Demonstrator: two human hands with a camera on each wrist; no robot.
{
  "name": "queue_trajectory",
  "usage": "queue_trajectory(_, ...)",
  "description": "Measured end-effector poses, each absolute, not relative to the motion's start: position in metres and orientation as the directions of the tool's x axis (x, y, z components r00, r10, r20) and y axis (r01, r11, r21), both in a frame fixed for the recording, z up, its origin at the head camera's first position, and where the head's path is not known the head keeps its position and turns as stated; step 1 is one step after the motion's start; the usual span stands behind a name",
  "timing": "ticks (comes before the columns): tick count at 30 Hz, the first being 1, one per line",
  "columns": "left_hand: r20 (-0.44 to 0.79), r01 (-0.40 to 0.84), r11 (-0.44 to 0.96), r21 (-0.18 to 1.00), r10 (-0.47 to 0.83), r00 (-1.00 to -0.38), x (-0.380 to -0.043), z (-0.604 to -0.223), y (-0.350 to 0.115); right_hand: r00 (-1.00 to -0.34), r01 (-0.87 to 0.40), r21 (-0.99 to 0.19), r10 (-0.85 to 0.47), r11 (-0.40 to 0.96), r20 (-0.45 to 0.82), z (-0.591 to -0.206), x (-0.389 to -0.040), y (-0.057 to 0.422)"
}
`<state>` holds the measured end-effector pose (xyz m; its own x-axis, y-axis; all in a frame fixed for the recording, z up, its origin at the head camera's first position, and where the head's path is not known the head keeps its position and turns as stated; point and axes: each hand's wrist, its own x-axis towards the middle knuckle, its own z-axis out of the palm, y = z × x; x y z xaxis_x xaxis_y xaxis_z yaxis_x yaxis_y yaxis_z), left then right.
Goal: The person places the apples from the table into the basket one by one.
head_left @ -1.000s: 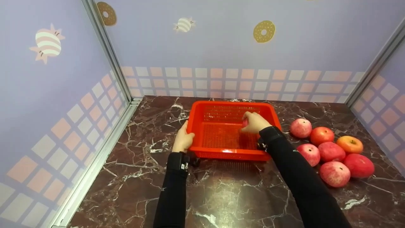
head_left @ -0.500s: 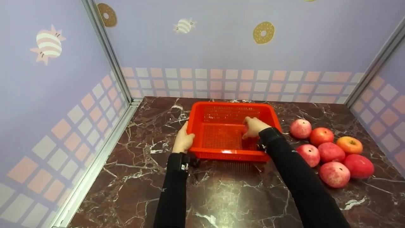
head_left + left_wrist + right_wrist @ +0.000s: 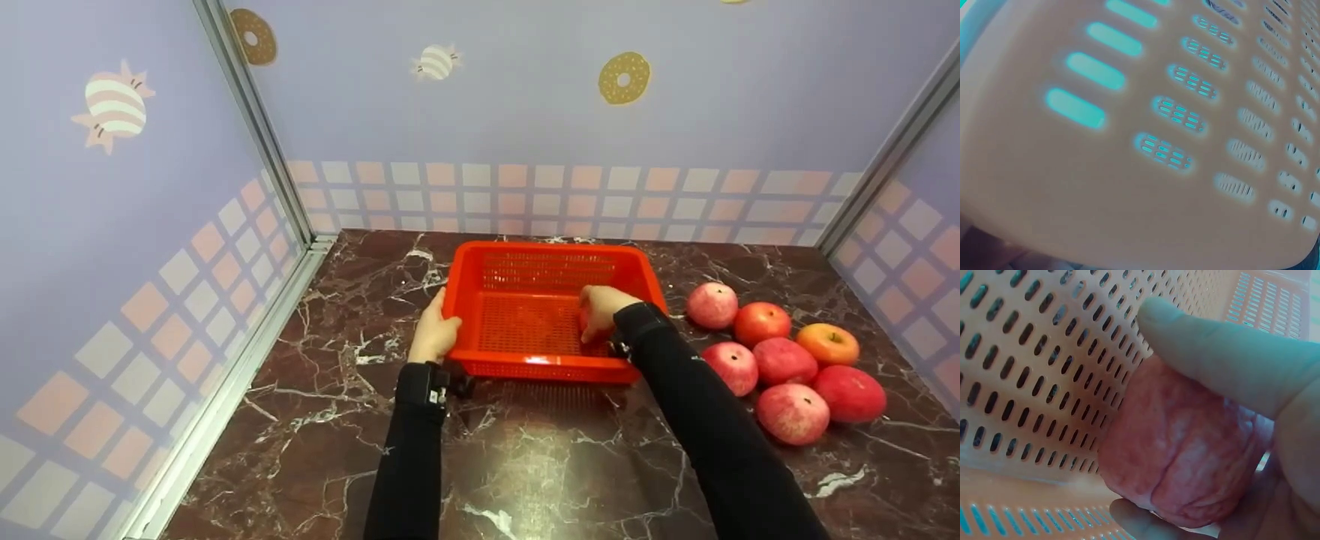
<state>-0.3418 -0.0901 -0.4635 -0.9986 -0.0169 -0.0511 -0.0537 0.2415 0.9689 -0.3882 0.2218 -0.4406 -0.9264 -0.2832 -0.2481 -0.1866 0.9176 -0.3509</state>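
Head view, basket: the rectangular red-orange plastic basket with slotted walls (image 3: 536, 365) stands at the centre of the frame on the dark brown, white-veined marble-look worktop (image 3: 337, 457).
Head view, left hand: the left hand (image 3: 433, 330) grips the basket's left edge, thumb at the rim.
Head view, right hand: the right hand (image 3: 606, 309), in a black sleeve (image 3: 720, 435), is inside the basket's right part, its fingers bent downward.
Head view, loose fruit: seven round fruits in red, mottled pink and orange-yellow (image 3: 784, 360) lie clustered at the right of the frame.
Left wrist view, basket wall: slotted plastic fills the frame; a sliver of hand shows at lower left, too little to tell its fingers.
Right wrist view, held fruit: a wrinkled, reddish-pink rounded fruit (image 3: 1171, 444) sits mid-frame, pinched between thumb above and fingers below; whether it touches the basket cannot be told.
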Motion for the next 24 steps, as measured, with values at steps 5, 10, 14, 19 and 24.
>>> queue_trajectory(5, -0.052, -0.053, 0.219, 0.974, -0.015, -0.999, -0.3409, -0.4629, -0.0892, -0.926, -0.154, -0.358, -0.261, 0.921, -0.271, -0.4432, -0.3878, 0.2243)
queue_trajectory(10, -0.047, -0.05, 0.216, 0.975, -0.017, -0.999, -0.3416, -0.4631, -0.0897, -0.923, -0.128, -0.373, -0.248, 0.919, -0.293, -0.4478, -0.3938, 0.2273)
queue_trajectory(14, -0.045, -0.048, 0.225, 0.973, -0.018, -0.999, -0.3413, -0.4628, -0.0898, -0.919, -0.115, -0.389, -0.247, 0.914, -0.307, -0.4476, -0.3939, 0.2271)
queue_trajectory(19, -0.047, -0.053, 0.246, 0.968, -0.027, -0.999, -0.341, -0.4631, -0.0902, -0.916, -0.099, -0.398, -0.24, 0.912, -0.322, -0.4464, -0.3931, 0.2251)
queue_trajectory(24, -0.056, -0.061, 0.255, 0.965, -0.03, -0.998, -0.3417, -0.4628, -0.0903, -0.917, -0.099, -0.392, -0.236, 0.915, -0.321, -0.4465, -0.3939, 0.2248)
